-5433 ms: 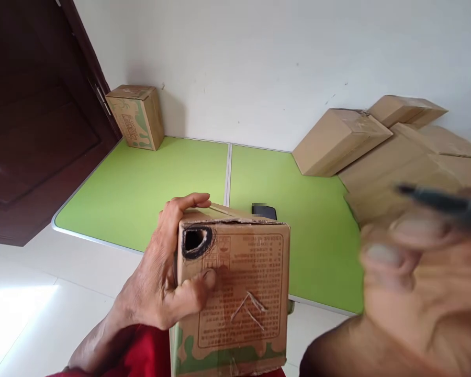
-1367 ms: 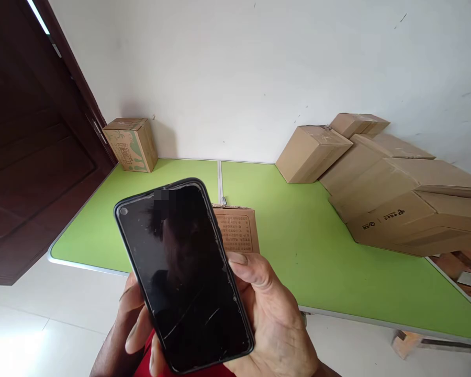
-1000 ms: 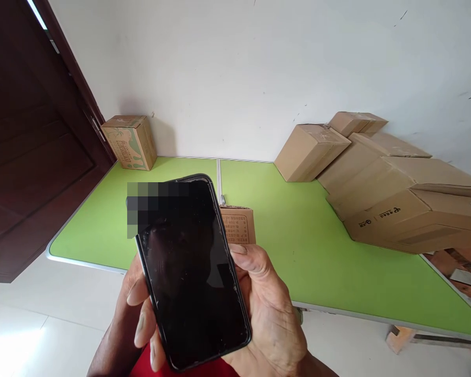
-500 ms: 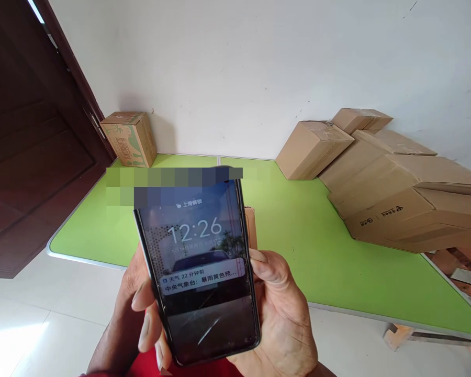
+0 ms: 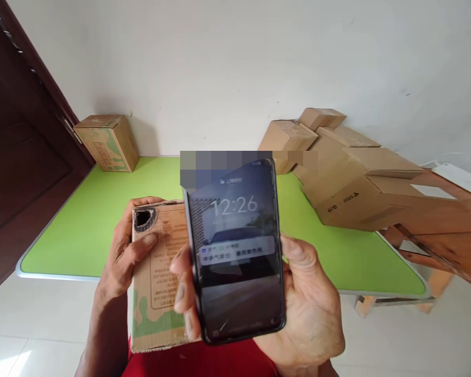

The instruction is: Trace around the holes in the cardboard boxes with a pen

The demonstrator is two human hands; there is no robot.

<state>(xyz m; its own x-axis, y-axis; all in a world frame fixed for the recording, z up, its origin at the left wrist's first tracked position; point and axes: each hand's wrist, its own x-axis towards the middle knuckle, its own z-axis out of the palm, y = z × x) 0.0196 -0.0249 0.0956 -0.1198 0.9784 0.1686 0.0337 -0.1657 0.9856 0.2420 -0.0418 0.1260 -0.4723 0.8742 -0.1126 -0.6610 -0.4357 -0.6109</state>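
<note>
Half a second ago the phone (image 5: 239, 303) hid nearly all of the box (image 5: 157, 293); now it stands to the right of it, and the box's printed face shows on the left. Both are up in front of the counter's near edge, the counter (image 5: 74, 230) stretching green behind them.

From where I stand, the left hand (image 5: 120, 267) has the box in a firm grip, thumb flat on the face just below the hole (image 5: 143, 219), fingers bent over the top edge. The right hand (image 5: 308, 303) wraps the phone from behind, thumb along one side, fingertips round the other. Whether those fingertips brush the box I can't tell.

As for progress, the hole is made, its rim blackened, and the phone is awake. It shows only its clock, 12:26, and a notice, so I judge that getting past that screen is left undone. A carton (image 5: 110, 144) stands at the counter's far left corner; a pile of boxes (image 5: 341, 193) crowds the right end.
</note>
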